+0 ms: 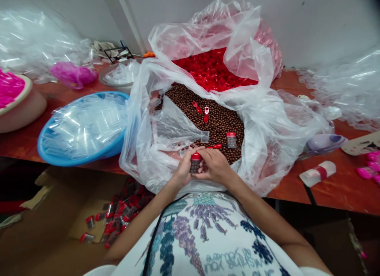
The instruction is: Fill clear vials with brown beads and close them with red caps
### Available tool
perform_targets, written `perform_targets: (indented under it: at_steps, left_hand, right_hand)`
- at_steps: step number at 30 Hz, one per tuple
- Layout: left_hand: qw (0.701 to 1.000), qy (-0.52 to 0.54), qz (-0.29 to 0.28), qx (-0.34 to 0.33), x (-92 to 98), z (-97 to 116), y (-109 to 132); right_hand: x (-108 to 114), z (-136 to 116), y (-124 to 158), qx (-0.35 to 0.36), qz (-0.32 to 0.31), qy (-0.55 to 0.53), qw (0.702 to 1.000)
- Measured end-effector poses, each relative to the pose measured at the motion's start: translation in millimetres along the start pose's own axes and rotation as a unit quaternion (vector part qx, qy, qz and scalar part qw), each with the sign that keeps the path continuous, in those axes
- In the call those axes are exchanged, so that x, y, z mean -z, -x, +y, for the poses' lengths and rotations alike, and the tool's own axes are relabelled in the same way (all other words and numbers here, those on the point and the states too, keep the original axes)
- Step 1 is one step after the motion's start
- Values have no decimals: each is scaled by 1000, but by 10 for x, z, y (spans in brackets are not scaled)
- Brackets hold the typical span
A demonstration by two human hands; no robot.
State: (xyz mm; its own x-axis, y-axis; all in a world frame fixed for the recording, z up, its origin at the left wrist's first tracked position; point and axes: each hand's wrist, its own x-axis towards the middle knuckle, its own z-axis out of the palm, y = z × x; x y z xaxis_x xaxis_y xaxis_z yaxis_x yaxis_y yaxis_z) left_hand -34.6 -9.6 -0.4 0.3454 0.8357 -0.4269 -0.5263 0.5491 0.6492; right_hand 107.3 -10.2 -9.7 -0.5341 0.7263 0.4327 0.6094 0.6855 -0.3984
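Observation:
Between my two hands is a small clear jar with a red lid, filled with dark brown balls. My left hand grips its left side, and my right hand closes on it from the right, fingers over the lid. Just beyond my hands, a big clear plastic bag lies open, full of brown balls. On the balls rest another red-lidded jar, a small clear container and red scoop-like pieces. A further red piece lies close to my right fingers.
Behind stands a bag of red lids. A blue basin of clear plastic pieces sits left. Many finished-looking jars lie in a cardboard box below the red table. A heat-sealer-like purple object is right.

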Motion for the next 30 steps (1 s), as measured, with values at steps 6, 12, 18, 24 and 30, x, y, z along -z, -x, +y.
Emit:
perform_targets:
  at_steps: [6,12,18,24,30]
  left_hand:
    - [1000,10,12,-4,-63,113,-4]
    - [998,-30,48,-26,-78,65,5]
    - [993,-82,64,-47,4,-69,-61]
    - [968,-245,6,-58,111,-80,-165]
    - [804,-546,100,-213,137,196,-561]
  right_hand:
    - [73,35,-8,-106,29,26,994]
    - [104,65,9,-93,1,19,995]
    - [49,44,22,-71,-11,13,997]
    - [57,117,47,-61,-28,58,996]
    - [401,563,-21,-222,9,169,960]
